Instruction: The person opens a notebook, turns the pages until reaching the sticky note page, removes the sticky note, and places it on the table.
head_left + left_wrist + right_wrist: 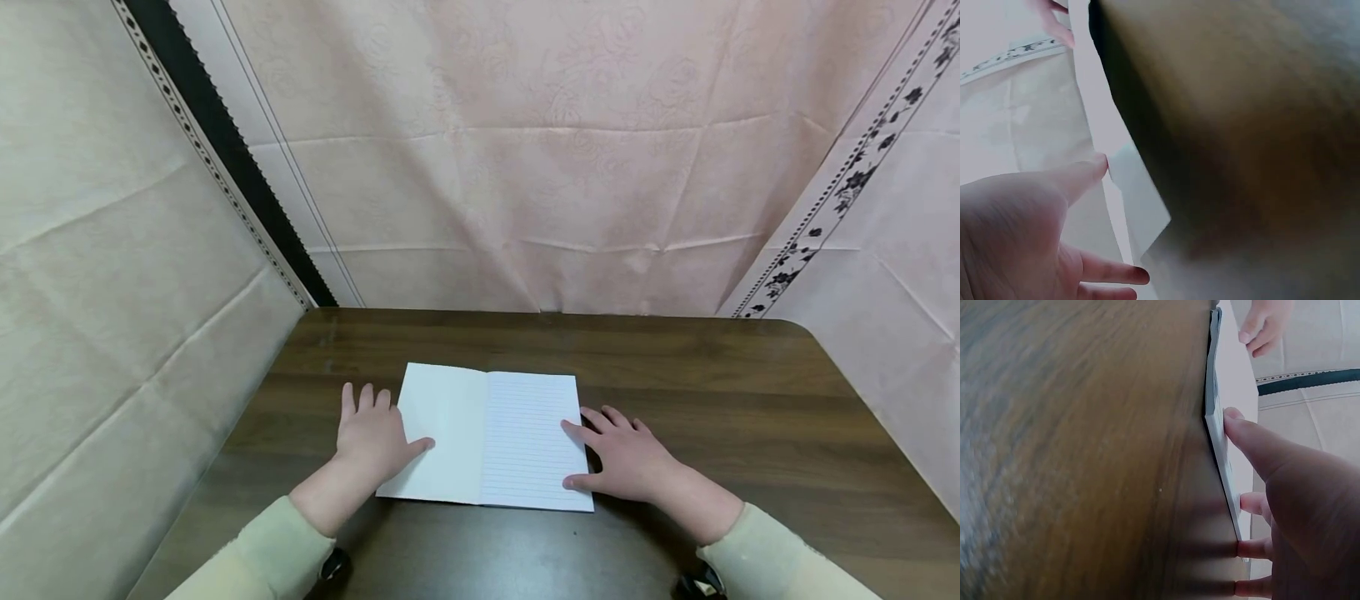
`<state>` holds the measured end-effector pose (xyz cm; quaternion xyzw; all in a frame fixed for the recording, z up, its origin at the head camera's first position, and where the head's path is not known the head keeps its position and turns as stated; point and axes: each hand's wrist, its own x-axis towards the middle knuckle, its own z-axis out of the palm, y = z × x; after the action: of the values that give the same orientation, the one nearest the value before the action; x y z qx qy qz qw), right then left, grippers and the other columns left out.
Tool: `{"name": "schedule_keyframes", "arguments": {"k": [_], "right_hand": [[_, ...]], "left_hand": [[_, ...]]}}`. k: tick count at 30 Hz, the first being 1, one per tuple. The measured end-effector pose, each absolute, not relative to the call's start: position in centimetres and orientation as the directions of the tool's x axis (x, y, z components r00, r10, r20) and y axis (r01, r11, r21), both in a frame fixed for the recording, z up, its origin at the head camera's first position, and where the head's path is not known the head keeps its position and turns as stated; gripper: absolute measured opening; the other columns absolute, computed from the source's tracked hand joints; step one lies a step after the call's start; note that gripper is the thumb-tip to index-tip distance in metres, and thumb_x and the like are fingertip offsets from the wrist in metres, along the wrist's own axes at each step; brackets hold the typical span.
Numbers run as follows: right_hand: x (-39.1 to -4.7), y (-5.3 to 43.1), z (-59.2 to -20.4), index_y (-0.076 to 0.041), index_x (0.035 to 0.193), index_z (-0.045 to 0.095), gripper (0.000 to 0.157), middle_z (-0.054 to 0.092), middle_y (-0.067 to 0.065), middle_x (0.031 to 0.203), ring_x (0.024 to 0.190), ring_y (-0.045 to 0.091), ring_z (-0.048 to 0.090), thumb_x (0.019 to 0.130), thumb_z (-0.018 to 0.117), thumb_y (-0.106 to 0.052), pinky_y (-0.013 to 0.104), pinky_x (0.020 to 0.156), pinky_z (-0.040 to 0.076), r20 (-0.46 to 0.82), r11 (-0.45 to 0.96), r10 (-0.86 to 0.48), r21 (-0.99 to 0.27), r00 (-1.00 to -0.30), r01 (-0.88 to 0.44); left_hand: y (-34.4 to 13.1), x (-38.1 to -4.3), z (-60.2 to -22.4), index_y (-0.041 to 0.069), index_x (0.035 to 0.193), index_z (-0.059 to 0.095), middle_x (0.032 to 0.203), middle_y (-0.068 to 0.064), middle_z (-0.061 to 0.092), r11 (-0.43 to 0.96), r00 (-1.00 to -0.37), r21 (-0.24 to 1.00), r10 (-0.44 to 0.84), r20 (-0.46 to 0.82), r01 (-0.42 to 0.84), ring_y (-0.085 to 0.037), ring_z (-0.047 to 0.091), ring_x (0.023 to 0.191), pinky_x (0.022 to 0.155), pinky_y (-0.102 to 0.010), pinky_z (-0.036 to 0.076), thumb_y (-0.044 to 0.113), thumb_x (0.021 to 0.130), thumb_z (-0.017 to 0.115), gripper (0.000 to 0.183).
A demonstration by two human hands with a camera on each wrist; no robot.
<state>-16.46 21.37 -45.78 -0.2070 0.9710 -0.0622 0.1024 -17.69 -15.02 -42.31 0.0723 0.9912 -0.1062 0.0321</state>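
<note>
Pale green sleeves (273,546) are worn with black wrist devices (335,564)

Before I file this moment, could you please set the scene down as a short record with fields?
item: notebook, lying open
surface: brown wooden table
left page: plain, no lines visible
right page: ruled, no writing visible
left hand: thumb over the left page, fingers extended by its outer edge
right hand: thumb and forefinger on the right page, other fingers past its outer edge
sleeves: pale green
backdrop: pale cloth
</note>
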Motion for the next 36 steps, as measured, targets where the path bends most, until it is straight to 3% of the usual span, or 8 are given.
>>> {"name": "schedule_keyframes", "arguments": {"k": [5, 13, 20, 26, 32, 36], "right_hand": [[-16.5, 21.2, -45.7, -0.03, 0.154, 0.038, 0.094, 0.033, 0.009, 0.158, 0.142, 0.042, 0.029, 0.077, 0.054, -0.083, 0.071, 0.103, 0.027, -0.175, 0.907, -0.415, -0.161, -0.893, -0.39], [-16.5, 21.0, -45.2, -0.031, 0.154, 0.038, 0.091, 0.032, 0.009, 0.159, 0.142, 0.042, 0.029, 0.079, 0.056, -0.08, 0.071, 0.103, 0.028, -0.184, 0.91, -0.409, -0.155, -0.894, -0.385], [-16.5, 21.0, -45.2, -0.03, 0.153, 0.039, 0.09, 0.033, 0.01, 0.158, 0.141, 0.043, 0.031, 0.08, 0.057, -0.078, 0.071, 0.102, 0.03, -0.17, 0.903, -0.425, -0.151, -0.889, -0.402], [-16.5, 21.0, -45.2, -0.03, 0.154, 0.038, 0.089, 0.033, 0.011, 0.158, 0.141, 0.043, 0.031, 0.08, 0.058, -0.077, 0.07, 0.103, 0.029, -0.173, 0.904, -0.421, -0.159, -0.89, -0.397], [-16.4, 21.0, -45.1, -0.03, 0.154, 0.038, 0.09, 0.033, 0.011, 0.157, 0.141, 0.044, 0.031, 0.08, 0.058, -0.077, 0.071, 0.102, 0.03, -0.186, 0.906, -0.415, -0.166, -0.89, -0.388], [-16.3, 21.0, -45.2, -0.03, 0.153, 0.038, 0.091, 0.034, 0.012, 0.157, 0.141, 0.043, 0.032, 0.079, 0.058, -0.079, 0.071, 0.102, 0.03, -0.193, 0.908, -0.412, -0.164, -0.891, -0.385]], "left_hand": [[-15.2, -17.9, -43.1, -0.003, 0.128, 0.062, 0.142, -0.024, 0.049, 0.969, -0.986, -0.197, 0.134, -0.095, 0.15, -0.047, 0.032, 0.138, 0.113, -0.066, 0.009, 0.076, 0.083, 0.056, 0.091], [-15.0, -18.1, -43.5, 0.001, 0.131, 0.061, 0.143, -0.025, 0.048, 0.977, -0.982, -0.128, 0.155, -0.105, 0.168, -0.048, 0.032, 0.138, 0.113, -0.066, 0.011, 0.069, 0.085, 0.059, 0.083], [-14.1, -17.9, -43.3, 0.001, 0.133, 0.059, 0.141, -0.022, 0.049, 0.973, -0.968, -0.057, 0.213, -0.135, 0.223, -0.046, 0.036, 0.136, 0.11, -0.065, 0.023, 0.058, 0.091, 0.061, 0.071], [-12.4, -17.9, -43.4, 0.002, 0.139, 0.054, 0.143, -0.019, 0.049, 0.957, -0.95, -0.007, 0.286, -0.129, 0.289, -0.04, 0.042, 0.135, 0.108, -0.06, 0.031, 0.056, 0.092, 0.061, 0.072], [-10.6, -17.9, -43.4, 0.005, 0.144, 0.05, 0.15, -0.018, 0.044, 0.941, -0.933, 0.054, 0.338, -0.124, 0.334, -0.038, 0.037, 0.14, 0.111, -0.056, 0.031, 0.056, 0.093, 0.06, 0.072], [-9.6, -17.9, -43.6, 0.01, 0.148, 0.047, 0.154, -0.016, 0.039, 0.933, -0.925, 0.093, 0.356, -0.129, 0.346, -0.04, 0.032, 0.143, 0.111, -0.06, 0.029, 0.06, 0.092, 0.058, 0.076]]}}
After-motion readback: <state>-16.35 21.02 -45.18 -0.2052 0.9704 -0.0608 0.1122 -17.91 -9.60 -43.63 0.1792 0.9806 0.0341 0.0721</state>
